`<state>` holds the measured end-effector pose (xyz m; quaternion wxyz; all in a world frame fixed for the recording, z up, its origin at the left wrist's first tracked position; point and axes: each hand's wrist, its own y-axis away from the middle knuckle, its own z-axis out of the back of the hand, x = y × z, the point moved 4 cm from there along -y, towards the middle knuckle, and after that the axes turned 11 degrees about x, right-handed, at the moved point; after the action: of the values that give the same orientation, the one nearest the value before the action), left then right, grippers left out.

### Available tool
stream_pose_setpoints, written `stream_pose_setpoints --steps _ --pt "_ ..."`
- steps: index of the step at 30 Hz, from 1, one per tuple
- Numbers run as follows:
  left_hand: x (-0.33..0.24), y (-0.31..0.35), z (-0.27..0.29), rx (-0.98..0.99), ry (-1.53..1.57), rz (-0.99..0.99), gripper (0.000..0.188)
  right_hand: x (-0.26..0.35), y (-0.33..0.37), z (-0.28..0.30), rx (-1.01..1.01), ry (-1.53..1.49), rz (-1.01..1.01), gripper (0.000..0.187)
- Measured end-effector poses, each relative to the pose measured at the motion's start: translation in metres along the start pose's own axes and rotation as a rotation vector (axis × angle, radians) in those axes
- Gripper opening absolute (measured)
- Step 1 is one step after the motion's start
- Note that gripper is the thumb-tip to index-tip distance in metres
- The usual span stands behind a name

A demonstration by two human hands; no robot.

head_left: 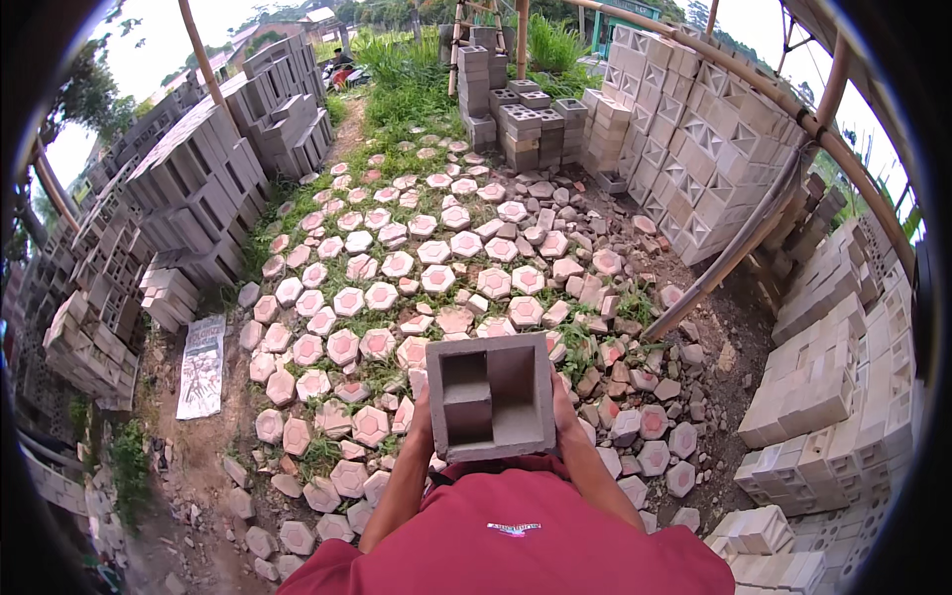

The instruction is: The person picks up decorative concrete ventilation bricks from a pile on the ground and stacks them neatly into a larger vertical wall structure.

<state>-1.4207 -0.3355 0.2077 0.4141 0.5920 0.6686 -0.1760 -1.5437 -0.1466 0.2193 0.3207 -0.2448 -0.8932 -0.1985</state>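
Note:
A square grey concrete ventilation block (pixel 536 446) is held up in front of my chest. Inner walls split it into one tall opening and two smaller square ones. My left hand (pixel 420 415) presses against its left side, and my right hand (pixel 567 416) against its right side. The block hides most of the fingers of both hands. Below it is the maroon shirt on my body.
Hexagonal pavers (pixel 436 251) and rubble (pixel 605 382) cover the ground ahead. Stacked grey blocks (pixel 198 188) stand left, patterned vent blocks (pixel 694 139) at the far right, pale blocks (pixel 808 387) nearer right. A slanting bamboo pole (pixel 729 250) and a flattened sack (pixel 201 367) flank the pavers.

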Motion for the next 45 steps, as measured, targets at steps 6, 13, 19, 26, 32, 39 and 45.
stream_pose_setpoints --steps 6,13,19,26,32,39,45 --pt "-0.034 -0.091 -0.019 0.003 0.058 0.033 0.060 0.065 -0.073 0.018 0.039 0.010 0.018 0.057" --pt "-0.062 -0.188 -0.031 0.002 0.155 0.075 0.045 0.102 -0.147 0.054 0.014 -0.024 0.047 0.056" --pt "-0.082 -0.289 -0.017 0.019 0.075 0.108 0.043 0.128 -0.227 0.082 -0.027 -0.152 0.093 0.054" --pt "-0.135 -0.453 0.005 0.113 0.051 0.188 0.044 0.176 -0.365 0.119 -0.055 -0.133 0.178 0.053" --pt "-0.164 -0.569 0.017 0.188 0.021 0.313 0.046 0.220 -0.444 0.138 -0.255 0.017 0.331 0.055" --pt "-0.201 -0.671 -0.007 0.150 0.018 0.398 0.048 0.275 -0.518 0.157 -0.272 -0.038 0.345 0.057" --pt "-0.204 -0.776 -0.014 0.224 -0.013 0.362 0.048 0.306 -0.597 0.240 -0.246 -0.044 0.352 0.055"
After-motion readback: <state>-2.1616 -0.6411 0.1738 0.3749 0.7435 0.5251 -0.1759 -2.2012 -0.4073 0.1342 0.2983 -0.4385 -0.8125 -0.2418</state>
